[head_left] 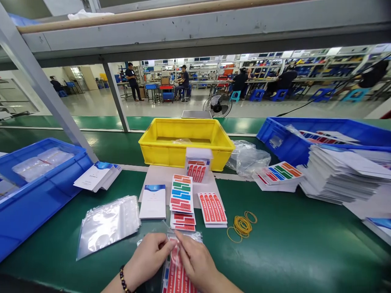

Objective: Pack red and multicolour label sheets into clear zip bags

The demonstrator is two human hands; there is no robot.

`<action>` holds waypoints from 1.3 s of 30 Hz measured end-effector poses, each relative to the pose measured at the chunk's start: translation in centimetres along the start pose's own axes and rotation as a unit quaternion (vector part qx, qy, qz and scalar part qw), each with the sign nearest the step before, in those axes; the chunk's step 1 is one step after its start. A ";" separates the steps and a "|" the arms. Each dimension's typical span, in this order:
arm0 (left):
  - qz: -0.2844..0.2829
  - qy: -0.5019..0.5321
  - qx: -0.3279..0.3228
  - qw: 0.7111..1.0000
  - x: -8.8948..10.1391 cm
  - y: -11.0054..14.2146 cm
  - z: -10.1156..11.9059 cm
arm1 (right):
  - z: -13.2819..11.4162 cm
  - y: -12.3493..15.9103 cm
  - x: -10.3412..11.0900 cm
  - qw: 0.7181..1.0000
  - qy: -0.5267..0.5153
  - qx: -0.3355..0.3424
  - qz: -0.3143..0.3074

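Note:
Close in front of me, a clear plastic bag (179,272) holds red-and-white label sheets, with a strip of blue and green at its left side. My left hand (152,254) pinches the bag's top edge; a beaded bracelet circles that wrist. On the same edge, right beside it, are the closed fingers of my right hand (197,258). Just beyond lie a stack of coloured label sheets (181,193), a white booklet with a blue top (153,202) and a pile of red label sheets (213,208). Flat clear bags (108,224) are stacked to the left.
A yellow bin (186,152) stands behind a small box (198,162). Blue bins flank the bench, one at left (45,187) and one at right (324,132). Rubber bands (241,226) and a tall booklet stack (342,175) lie rightward. An overhead beam (195,30) crosses above.

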State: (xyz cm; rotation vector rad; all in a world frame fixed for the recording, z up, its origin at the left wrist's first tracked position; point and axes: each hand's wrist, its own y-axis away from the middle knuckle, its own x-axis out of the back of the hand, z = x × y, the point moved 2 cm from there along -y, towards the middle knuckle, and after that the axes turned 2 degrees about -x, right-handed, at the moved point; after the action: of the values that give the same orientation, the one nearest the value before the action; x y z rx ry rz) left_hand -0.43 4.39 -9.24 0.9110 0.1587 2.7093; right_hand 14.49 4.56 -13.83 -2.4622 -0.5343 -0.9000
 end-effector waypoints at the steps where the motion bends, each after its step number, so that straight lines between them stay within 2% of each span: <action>1: 0.002 0.043 -0.003 0.999 -0.3 -0.2 -0.1 | 0.1 0.1 -0.1 0.999 0.021 0.028 0.006; 4: 0.009 0.164 0.021 0.986 -1.1 -0.8 -0.4 | -0.2 0.2 0.0 0.998 0.040 0.056 0.007; 7: 0.023 0.204 0.039 0.978 -1.6 -1.1 -0.4 | -0.9 -0.1 0.6 1.000 -0.006 0.010 0.000; 11: 0.044 0.161 0.001 0.986 -1.7 -1.1 -0.1 | -1.3 -0.7 1.4 0.995 -0.057 -0.079 -0.015; 13: 0.038 0.140 -0.005 0.989 -1.8 -1.0 -0.1 | -1.1 -0.8 1.5 0.993 -0.065 -0.098 -0.020; 16: 0.019 0.120 -0.016 0.992 -2.1 -0.9 -0.4 | -0.6 -0.8 1.3 0.993 -0.066 -0.093 -0.026; 19: 0.005 0.077 -0.035 0.996 -2.4 -0.8 -0.5 | -0.4 -0.6 1.0 0.996 -0.026 -0.078 -0.022; 23: 0.023 0.019 -0.039 0.999 -2.7 -0.7 -0.5 | -0.3 -0.7 0.5 0.996 0.035 -0.079 0.004; 29: 0.006 0.087 0.000 0.996 -2.6 -0.9 -0.8 | 0.4 -1.2 1.7 0.989 0.038 -0.127 0.059; 31: 0.014 0.105 0.015 0.994 -2.4 -1.0 -1.0 | 0.0 -1.1 2.3 0.992 0.021 -0.100 0.074; 33: 0.031 0.114 0.027 0.993 -2.1 -1.3 -1.2 | -0.9 -0.8 2.5 0.996 0.017 -0.027 0.086; 36: 0.048 0.124 0.036 0.991 -1.7 -1.6 -1.3 | -1.9 -0.3 2.2 0.991 0.065 0.075 0.085; 39: 0.048 0.127 0.034 0.990 -1.1 -1.5 -0.9 | -1.8 0.0 1.9 0.986 0.103 0.108 0.071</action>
State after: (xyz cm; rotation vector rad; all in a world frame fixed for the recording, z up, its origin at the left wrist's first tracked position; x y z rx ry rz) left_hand 0.20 5.44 -10.90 0.5998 0.2668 2.9189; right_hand 14.92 4.00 -11.35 -2.1528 -0.3572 -0.9701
